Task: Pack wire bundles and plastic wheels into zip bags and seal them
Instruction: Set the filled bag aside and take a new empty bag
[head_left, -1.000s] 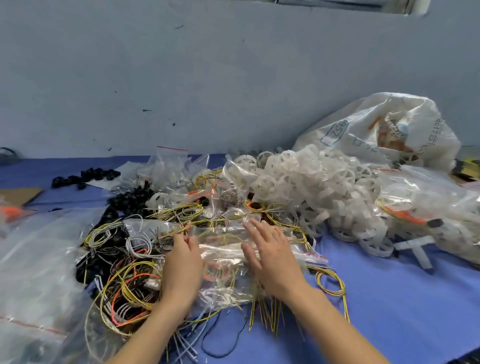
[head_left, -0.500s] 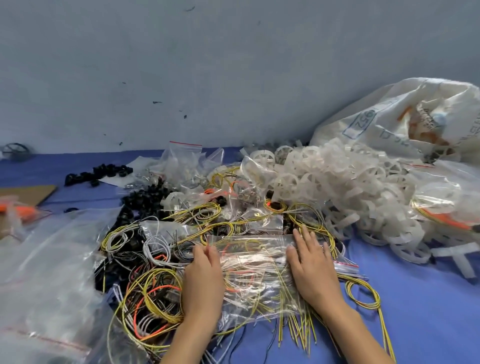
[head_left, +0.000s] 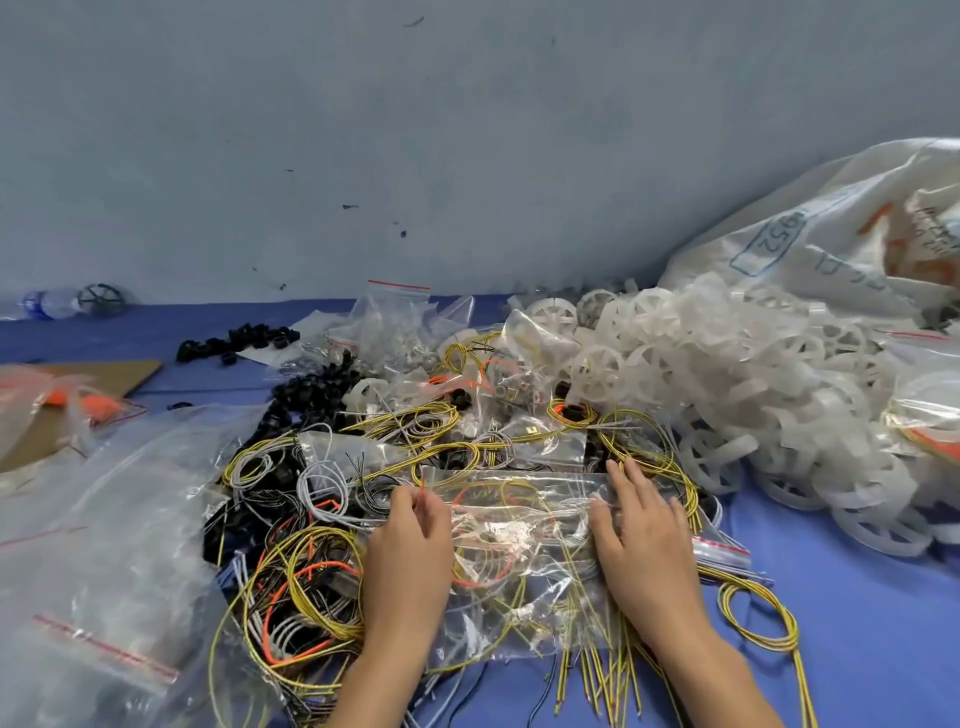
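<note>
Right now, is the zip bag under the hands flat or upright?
Flat: zip bag lies spread on wires, left hand and right hand on it.

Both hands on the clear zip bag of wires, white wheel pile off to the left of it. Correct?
Not quite. The head view shows the white wheel pile to the right of the clear zip bag, not the left. The rest holds: the left hand and right hand are both on that bag of wires.

A clear zip bag (head_left: 519, 525), yellow and orange wires inside, lies flat atop a tangle of coiled wire bundles (head_left: 301, 603); translucent white spoked plastic wheels (head_left: 727, 374) sit heaped behind, to the right
</note>
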